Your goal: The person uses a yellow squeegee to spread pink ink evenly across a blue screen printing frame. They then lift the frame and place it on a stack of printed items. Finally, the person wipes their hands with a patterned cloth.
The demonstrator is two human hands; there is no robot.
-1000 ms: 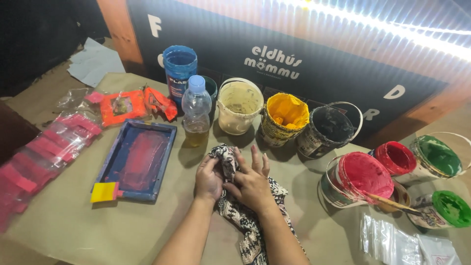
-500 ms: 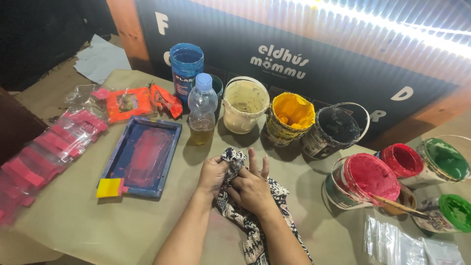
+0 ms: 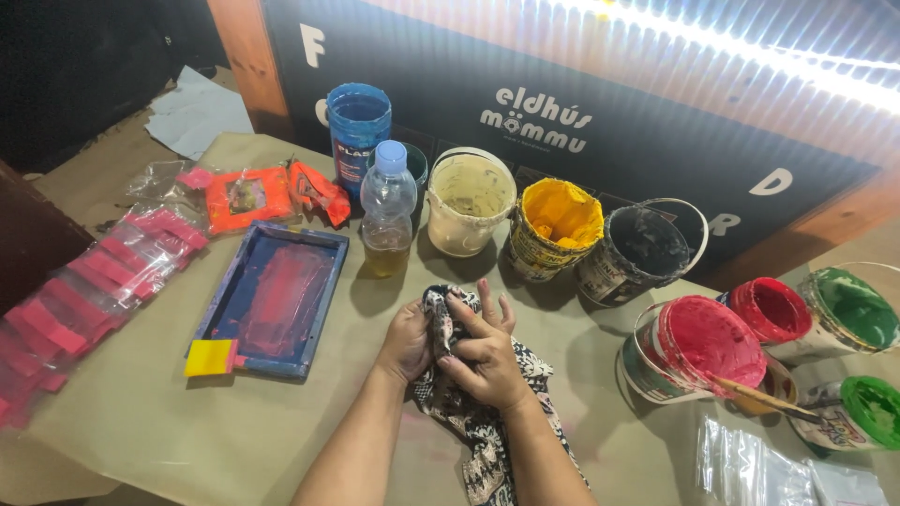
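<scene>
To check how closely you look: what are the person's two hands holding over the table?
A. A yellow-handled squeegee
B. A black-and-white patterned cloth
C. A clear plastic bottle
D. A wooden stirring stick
B: both the left hand and the right hand are closed on the patterned cloth, while the bottle stands untouched behind them.

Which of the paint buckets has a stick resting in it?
The large red paint bucket on the right: a wooden stick leans across its rim. The yellow bucket and black bucket hold none.
</scene>
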